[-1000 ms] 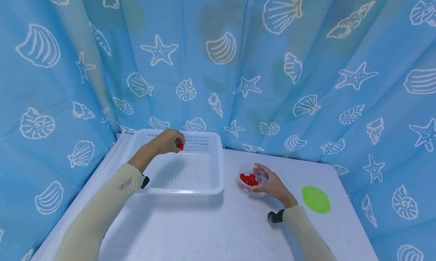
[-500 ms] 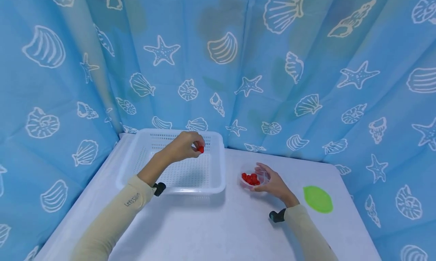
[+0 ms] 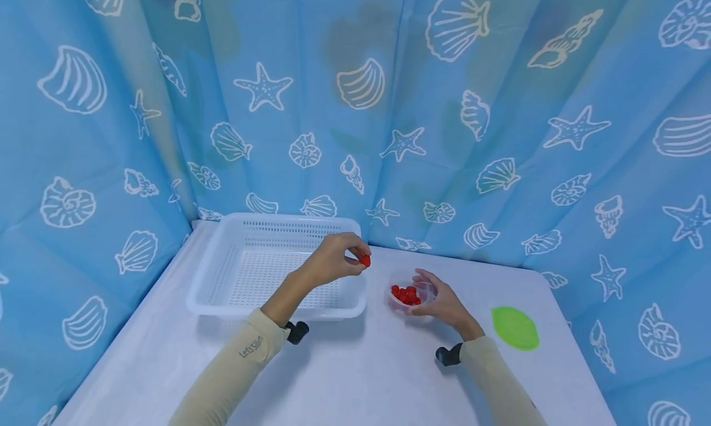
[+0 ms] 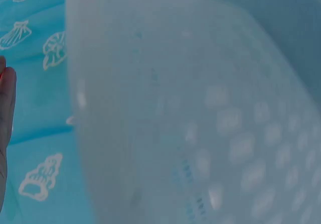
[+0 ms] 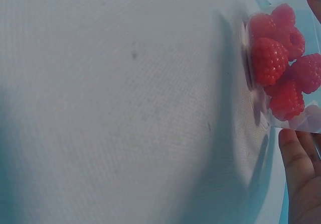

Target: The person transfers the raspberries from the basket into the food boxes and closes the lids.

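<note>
Between thumb and fingertips my left hand [image 3: 335, 259] pinches a red raspberry [image 3: 365, 260], over the right rim of a white plastic basket [image 3: 222, 307]. In the left wrist view, part of that hand [image 4: 5, 118] shows at the left edge, and the basket's perforated wall [image 4: 150, 108] fills the middle. My right hand [image 3: 444, 299] grips a small clear container [image 3: 395, 305] from its right side. Several raspberries [image 3: 406, 295] lie inside the container; in the right wrist view these raspberries [image 5: 271, 61] sit close together behind the clear wall, with fingers [image 5: 296, 158] below.
A green leaf-shaped flat piece [image 3: 515, 328] lies on the white-covered table [image 3: 383, 376], right of the container. Blue curtains [image 3: 311, 117] with shell and starfish prints rise behind and beside the table. The basket stands at the back left.
My left hand has moved right with the raspberry, from above the basket's inside to its right rim, nearer the container. The right hand keeps its grip on the container.
</note>
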`<state>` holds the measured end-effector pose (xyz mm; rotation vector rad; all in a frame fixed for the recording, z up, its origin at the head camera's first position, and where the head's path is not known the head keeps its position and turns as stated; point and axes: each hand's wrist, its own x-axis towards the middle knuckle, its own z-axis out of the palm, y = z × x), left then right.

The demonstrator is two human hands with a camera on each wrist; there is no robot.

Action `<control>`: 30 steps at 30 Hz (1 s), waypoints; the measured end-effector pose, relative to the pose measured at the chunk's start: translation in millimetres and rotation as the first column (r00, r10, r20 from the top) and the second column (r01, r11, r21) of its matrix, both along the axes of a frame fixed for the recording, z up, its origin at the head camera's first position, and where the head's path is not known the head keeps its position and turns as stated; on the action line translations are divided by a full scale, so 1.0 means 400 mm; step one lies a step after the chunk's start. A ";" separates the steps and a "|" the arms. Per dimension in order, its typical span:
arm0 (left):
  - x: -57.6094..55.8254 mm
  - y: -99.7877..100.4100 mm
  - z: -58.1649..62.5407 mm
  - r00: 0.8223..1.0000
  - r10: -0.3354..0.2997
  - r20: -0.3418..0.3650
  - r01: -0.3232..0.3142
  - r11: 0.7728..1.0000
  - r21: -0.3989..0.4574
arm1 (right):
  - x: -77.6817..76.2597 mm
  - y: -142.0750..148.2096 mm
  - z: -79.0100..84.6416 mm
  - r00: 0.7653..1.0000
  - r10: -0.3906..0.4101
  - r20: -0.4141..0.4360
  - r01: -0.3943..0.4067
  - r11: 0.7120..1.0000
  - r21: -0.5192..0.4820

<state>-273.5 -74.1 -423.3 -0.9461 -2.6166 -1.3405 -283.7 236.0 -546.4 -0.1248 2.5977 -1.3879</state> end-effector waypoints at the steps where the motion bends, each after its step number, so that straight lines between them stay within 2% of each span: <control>1: 0.003 0.013 -0.007 1.000 -0.001 0.004 0.001 1.000 0.018 | 0.000 0.001 0.000 1.000 -0.002 0.004 0.002 1.000 0.000; 10: 0.033 0.133 -0.064 0.997 0.005 0.074 -0.016 0.990 0.137 | 0.001 0.014 0.002 1.000 -0.028 0.014 0.028 1.000 -0.009; 14: 0.032 0.177 -0.084 0.993 0.036 0.110 -0.051 0.989 0.138 | 0.004 0.020 0.003 0.999 -0.031 0.010 0.031 0.999 -0.019; 17: 0.027 0.202 -0.100 0.991 0.052 0.123 -0.065 0.993 0.103 | 0.008 0.020 -0.002 0.999 -0.038 0.010 0.039 0.999 -0.019; 23: 0.023 0.232 -0.134 0.991 0.065 0.113 -0.071 0.996 0.050 | 0.014 0.013 -0.010 1.000 -0.009 -0.004 0.009 0.999 -0.041; 26: 0.027 0.248 -0.148 0.990 0.109 0.084 -0.115 0.991 0.066 | 0.014 0.007 -0.007 1.000 -0.008 -0.007 0.008 0.999 -0.038; 30: 0.035 0.278 -0.152 0.982 0.187 0.034 -0.189 0.977 0.096 | 0.011 0.005 0.002 0.999 -0.032 -0.014 0.032 0.999 0.010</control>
